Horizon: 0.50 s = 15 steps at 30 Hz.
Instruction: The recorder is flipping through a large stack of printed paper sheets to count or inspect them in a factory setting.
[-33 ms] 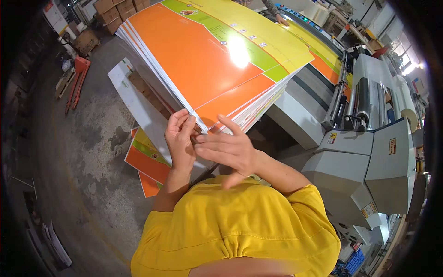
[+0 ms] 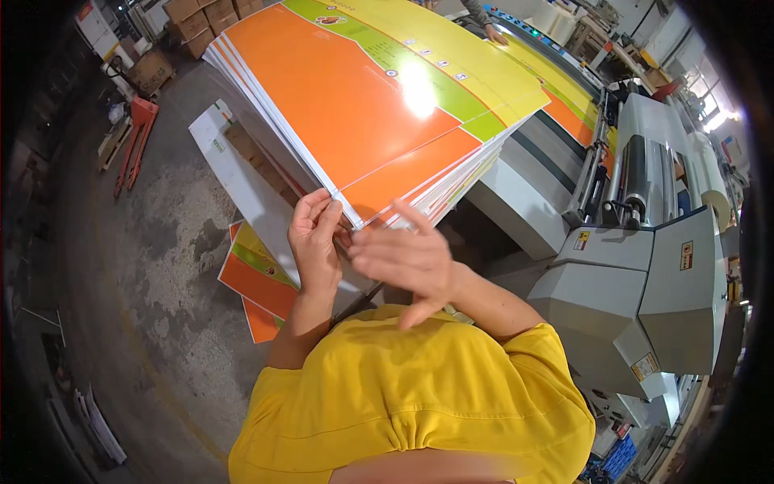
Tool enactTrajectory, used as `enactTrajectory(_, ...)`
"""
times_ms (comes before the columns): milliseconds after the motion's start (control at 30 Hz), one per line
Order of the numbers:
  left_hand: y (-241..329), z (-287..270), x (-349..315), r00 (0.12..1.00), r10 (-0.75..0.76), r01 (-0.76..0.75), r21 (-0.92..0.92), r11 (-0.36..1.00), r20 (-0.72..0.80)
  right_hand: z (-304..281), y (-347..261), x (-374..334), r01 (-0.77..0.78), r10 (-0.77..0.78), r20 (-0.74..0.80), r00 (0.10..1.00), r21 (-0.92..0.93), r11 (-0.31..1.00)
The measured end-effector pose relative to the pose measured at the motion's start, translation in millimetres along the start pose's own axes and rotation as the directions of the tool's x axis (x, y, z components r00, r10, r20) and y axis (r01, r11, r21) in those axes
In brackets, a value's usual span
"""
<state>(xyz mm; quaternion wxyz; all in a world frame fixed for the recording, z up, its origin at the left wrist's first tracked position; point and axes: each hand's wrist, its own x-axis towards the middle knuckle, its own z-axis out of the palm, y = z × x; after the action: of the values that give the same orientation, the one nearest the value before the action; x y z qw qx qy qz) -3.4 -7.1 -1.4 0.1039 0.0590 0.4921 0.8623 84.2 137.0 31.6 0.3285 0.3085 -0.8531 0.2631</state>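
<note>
Tall stack of large, glossy orange, green and yellow printed sheets (image 2: 379,121) sits upper centre of frame, near corner pointing down at me, about mid-frame. White sheet edges show down both sides of that corner; light glare on the top sheet.

My left grip (image 2: 316,238), just left of centre, is pinched closed: thumb and fingertips on the stack's white left edge, right by the corner. My right grip (image 2: 409,262), just right of it, isn't holding anything: fingers extended, thumb apart and pointing down. It's motion-blurred, fingertips right beside the corner; can't tell if they touch it.

Left of the stack, lower down: long flat white board (image 2: 242,177), and below it a few smaller-looking orange, green and yellow printed pieces (image 2: 262,278). Red metal pallet jack (image 2: 141,133) and brown cardboard boxes (image 2: 193,28) in the upper left, on grey, patchy concrete floor (image 2: 173,266).

Right side: big light-grey angular machine housing (image 2: 597,302), dark shiny cylindrical roller (image 2: 635,169) above it. Top right, a co-worker's hand (image 2: 495,35) is at a yellow printed sheet (image 2: 528,63).
</note>
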Motion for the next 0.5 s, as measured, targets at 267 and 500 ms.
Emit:
enactTrajectory(267,0.3,1.4,1.0,0.997,0.053,-0.054,0.011,0.999,0.058,1.4,26.4,-40.0,-0.317,0.300,-0.111,0.948,-0.448,0.836)
enactTrajectory(500,-8.7,3.3,2.3,0.994,0.096,-0.094,-0.044,0.995,0.055,-13.9,9.3,8.0,-0.298,0.221,-0.360,0.907,-0.174,0.939)
